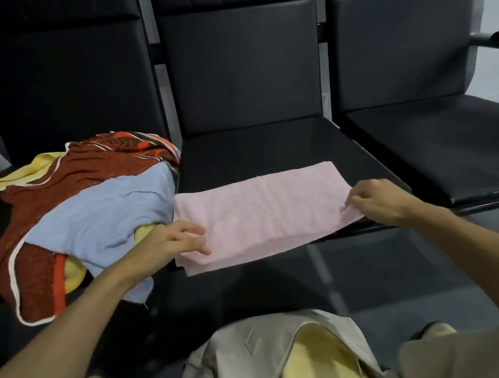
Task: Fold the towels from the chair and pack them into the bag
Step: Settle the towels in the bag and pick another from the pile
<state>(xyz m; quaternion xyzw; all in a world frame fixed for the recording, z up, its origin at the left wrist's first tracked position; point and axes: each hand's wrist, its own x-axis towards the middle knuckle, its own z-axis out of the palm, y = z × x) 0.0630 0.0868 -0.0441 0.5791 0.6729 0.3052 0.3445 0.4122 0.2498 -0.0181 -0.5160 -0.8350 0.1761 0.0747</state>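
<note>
Mid-fold: my left hand point(180, 240) and right hand point(372, 201) pinch the pink towel's point(261, 210) near corners; another halving likely next.

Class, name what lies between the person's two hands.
The pink towel, flat on the seat, spans from left hand to right hand; head view.

Left hand point(180, 238), right hand point(372, 201) (both pinching)
</note>
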